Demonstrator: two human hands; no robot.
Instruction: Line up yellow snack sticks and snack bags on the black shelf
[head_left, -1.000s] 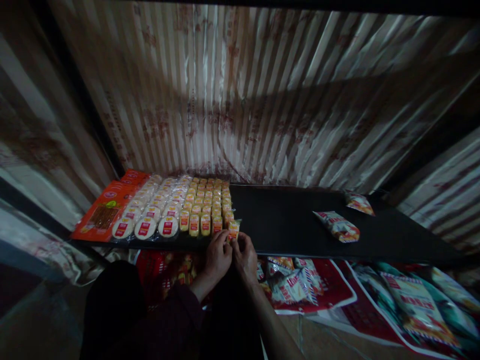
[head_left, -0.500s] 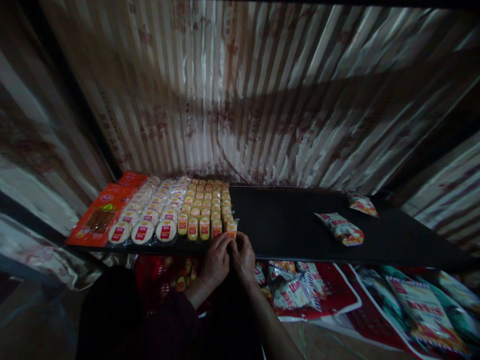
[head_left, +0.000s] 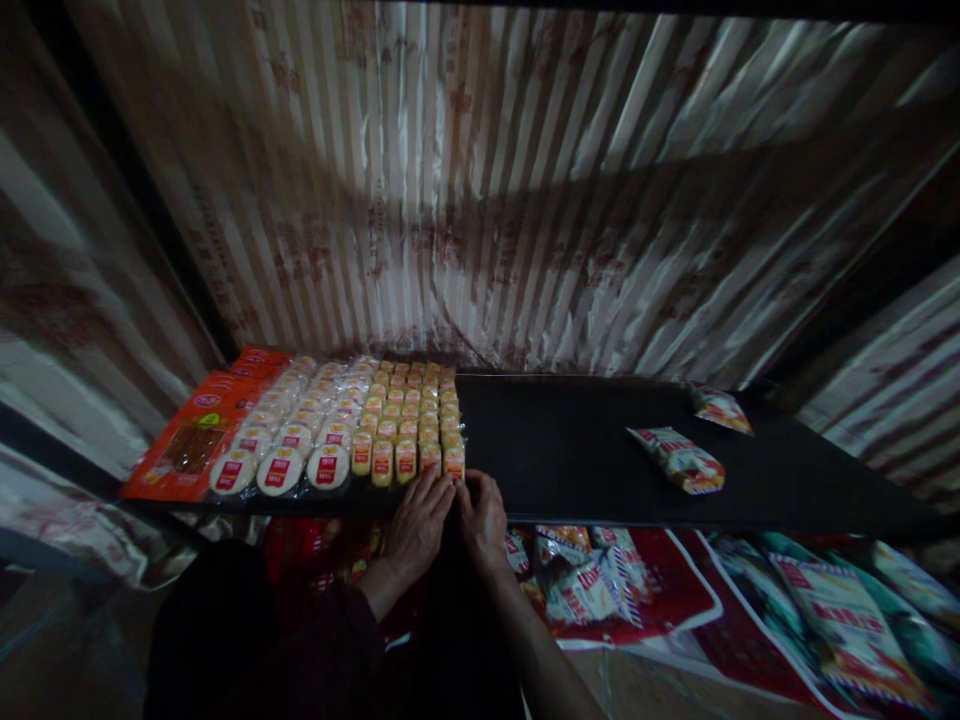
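Five columns of yellow wrapped cakes (head_left: 406, 455) run from the front edge of a black shelf (head_left: 555, 455) towards its back edge, left of the shelf's middle. The frontmost packet of the rightmost column (head_left: 454, 461) stands upright at the front edge, with both hands at its foot. The left hand (head_left: 418, 520) lies palm down with its fingers close together, their tips at the bottoms of this packet and its left neighbour. The right hand (head_left: 484, 520) has its thumb and forefinger curved towards the packet's lower right corner; whether either hand pinches it, I cannot tell, as the fingers cover its base.

The neighbouring cakes crowd the packet on the left and behind. Next to them, towards the shelf's left end, come three columns of round white packets (head_left: 280, 470), then overlapping orange packs (head_left: 191, 440) at the front left corner. Two snack bags lie well apart from the hands: one (head_left: 679, 460) on the right half, the other (head_left: 720, 408) nearer the back right corner.

A wrinkled striped sheet (head_left: 480, 200) closes off the back edge. Below the front edge, a red bag (head_left: 667, 590) holds more snack packets (head_left: 585, 590); a dark-clothed knee (head_left: 214, 610) sits below the left part.
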